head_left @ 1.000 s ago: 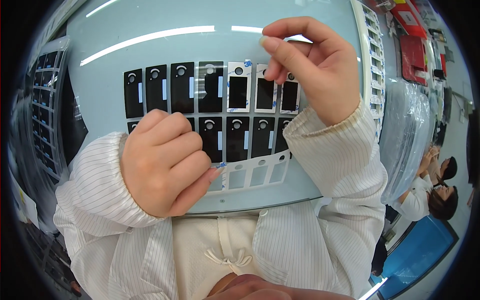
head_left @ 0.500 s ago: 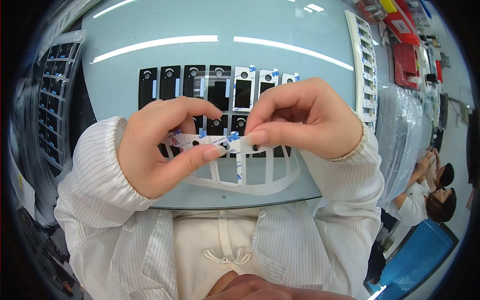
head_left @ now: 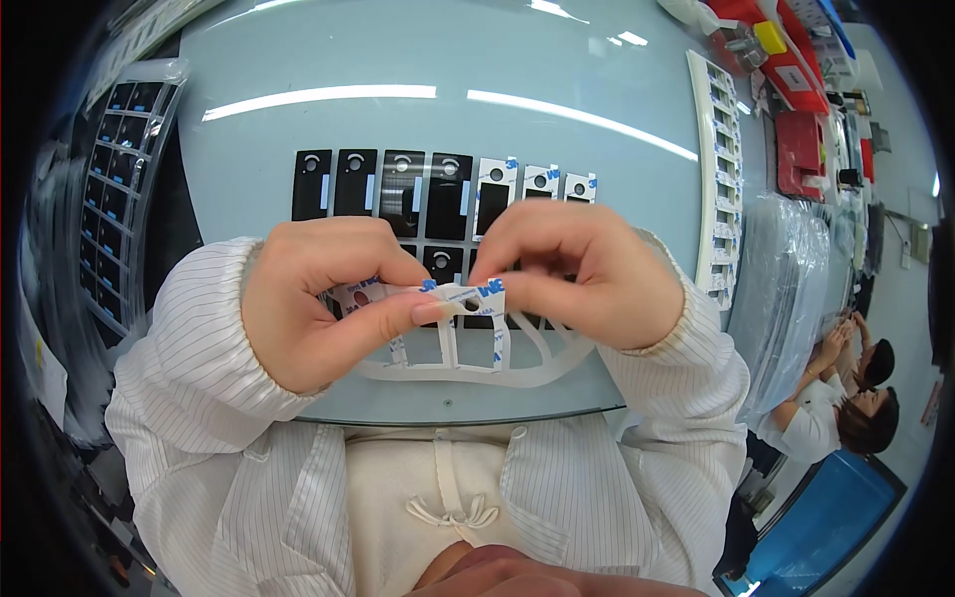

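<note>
My left hand [head_left: 323,298] is closed, thumb and forefinger pinching a strip of white adhesive stickers [head_left: 451,348] with blue print. The stickers are thin window-shaped frames, each with a round hole near its top, on a pale backing whose curved lower band [head_left: 532,376] loops toward my right wrist. My right hand [head_left: 592,284] pinches at the top edge of the rightmost printed frame; its fingertips are partly hidden behind it and slightly blurred. Beyond my hands lie two rows of black panels [head_left: 310,177]. Several at the right of the far row carry white sticker frames [head_left: 496,171].
At the left stands a clear tray [head_left: 124,164] of more black panels. A long white strip of frames [head_left: 711,169] lies along the right side of the glass-topped table [head_left: 557,50]. Beyond it are clear plastic trays [head_left: 781,289], red bins [head_left: 801,149] and two other people [head_left: 846,398].
My right hand has shifted left, closer to my left fingers. The printed frame between them now stands higher and farther right, and the backing at its right hangs bare.
</note>
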### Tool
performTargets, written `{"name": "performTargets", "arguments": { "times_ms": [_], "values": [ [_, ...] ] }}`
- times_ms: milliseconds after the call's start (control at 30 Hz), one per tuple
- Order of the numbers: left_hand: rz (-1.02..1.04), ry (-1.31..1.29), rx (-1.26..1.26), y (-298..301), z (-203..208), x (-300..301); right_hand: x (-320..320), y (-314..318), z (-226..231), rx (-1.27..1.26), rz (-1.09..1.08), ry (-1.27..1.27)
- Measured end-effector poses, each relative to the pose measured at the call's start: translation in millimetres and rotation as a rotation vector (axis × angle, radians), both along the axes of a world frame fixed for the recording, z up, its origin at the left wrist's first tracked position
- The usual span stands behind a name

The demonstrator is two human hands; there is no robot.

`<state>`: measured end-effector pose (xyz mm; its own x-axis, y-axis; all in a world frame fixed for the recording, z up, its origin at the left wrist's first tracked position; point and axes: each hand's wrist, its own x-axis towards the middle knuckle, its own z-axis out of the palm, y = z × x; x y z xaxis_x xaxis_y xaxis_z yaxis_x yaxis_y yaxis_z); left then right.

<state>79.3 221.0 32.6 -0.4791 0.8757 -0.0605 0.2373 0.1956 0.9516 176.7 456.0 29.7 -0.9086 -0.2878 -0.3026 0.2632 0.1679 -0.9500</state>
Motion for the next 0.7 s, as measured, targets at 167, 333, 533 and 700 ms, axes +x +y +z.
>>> {"name": "performTargets", "arguments": {
  "times_ms": [167, 333, 533, 700],
  "values": [
    [-0.024, -0.018, -0.052, 5, 3, -1, 0, 5, 18, 0.022, -0.243, -0.001],
    [-0.033, -0.018, -0.048, 5, 4, -3, 5, -8, 24, 0.177, -0.157, 0.128],
    [0.014, -0.125, -0.032, 5, -2, -5, 6, -14, 25, 0.364, -0.141, 0.362],
    [0.034, -0.013, -0.097, 9, 0, -6, 11, -19, 30, 0.513, -0.158, 0.627]
  ]
}}
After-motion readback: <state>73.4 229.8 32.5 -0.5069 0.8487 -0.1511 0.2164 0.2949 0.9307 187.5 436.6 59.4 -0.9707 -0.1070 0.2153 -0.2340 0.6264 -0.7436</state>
